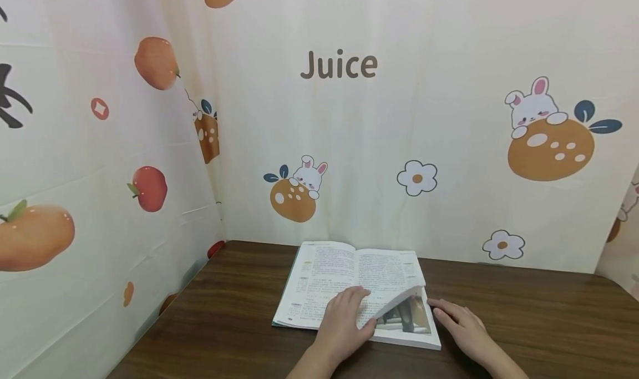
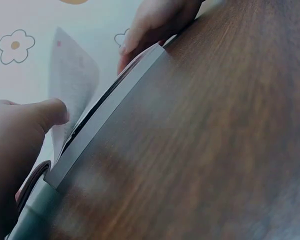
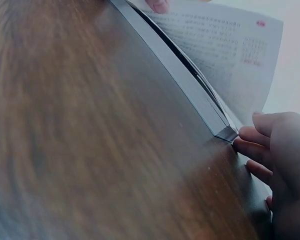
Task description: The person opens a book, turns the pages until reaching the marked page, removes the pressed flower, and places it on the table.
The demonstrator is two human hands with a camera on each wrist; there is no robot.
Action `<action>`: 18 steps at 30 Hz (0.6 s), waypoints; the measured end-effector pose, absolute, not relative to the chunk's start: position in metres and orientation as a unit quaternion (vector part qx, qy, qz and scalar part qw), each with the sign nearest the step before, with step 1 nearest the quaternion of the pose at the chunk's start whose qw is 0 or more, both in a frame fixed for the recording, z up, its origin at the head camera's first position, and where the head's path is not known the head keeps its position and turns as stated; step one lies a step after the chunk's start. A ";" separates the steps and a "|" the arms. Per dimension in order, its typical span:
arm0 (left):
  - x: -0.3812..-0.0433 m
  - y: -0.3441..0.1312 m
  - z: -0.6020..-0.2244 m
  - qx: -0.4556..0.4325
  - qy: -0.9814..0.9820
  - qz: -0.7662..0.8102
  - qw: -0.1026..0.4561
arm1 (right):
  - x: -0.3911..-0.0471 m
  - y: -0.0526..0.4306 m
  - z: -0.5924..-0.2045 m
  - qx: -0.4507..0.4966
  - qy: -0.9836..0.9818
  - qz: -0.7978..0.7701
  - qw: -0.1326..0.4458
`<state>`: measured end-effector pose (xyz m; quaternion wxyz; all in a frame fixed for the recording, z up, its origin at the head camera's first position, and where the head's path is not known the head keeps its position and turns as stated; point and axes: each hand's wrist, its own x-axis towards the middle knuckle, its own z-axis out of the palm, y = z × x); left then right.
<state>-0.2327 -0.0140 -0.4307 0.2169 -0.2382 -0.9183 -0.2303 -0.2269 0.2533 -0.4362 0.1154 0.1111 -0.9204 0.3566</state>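
An open book (image 1: 331, 276) with printed text lies on the brown tabletop. One right-hand page (image 1: 384, 276) is raised at its lower corner and curls upward, uncovering a photo (image 1: 409, 317) on the page beneath. My left hand (image 1: 340, 323) lies over the lower middle of the book, fingers spread across the text and thumb at the raised page's lower edge. In the left wrist view that thumb (image 2: 54, 112) touches the lifted page (image 2: 75, 75). My right hand (image 1: 464, 326) rests beside the book's right edge, fingertips at the lower right corner, close to the stacked pages (image 3: 225, 132).
The wooden table (image 1: 219, 307) extends to both sides of the book. Behind it hangs a pale curtain (image 1: 349, 135) printed with rabbits, oranges, flowers and the word "Juice". Another fruit-printed curtain (image 1: 90, 162) runs along the left side.
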 end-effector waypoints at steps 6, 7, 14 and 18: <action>-0.232 -0.013 -0.429 -0.227 -0.905 -0.251 0.259 | -0.227 0.254 -0.436 0.103 -0.927 0.349 0.089; -0.233 -0.013 -0.429 -0.224 -0.904 -0.253 0.263 | -0.227 0.254 -0.436 0.101 -0.929 0.345 0.085; -0.233 -0.013 -0.428 -0.214 -0.894 -0.276 0.279 | -0.229 0.255 -0.439 0.091 -0.941 0.315 0.081; -0.234 -0.014 -0.428 -0.217 -0.886 -0.283 0.297 | -0.230 0.255 -0.437 0.087 -0.943 0.312 0.071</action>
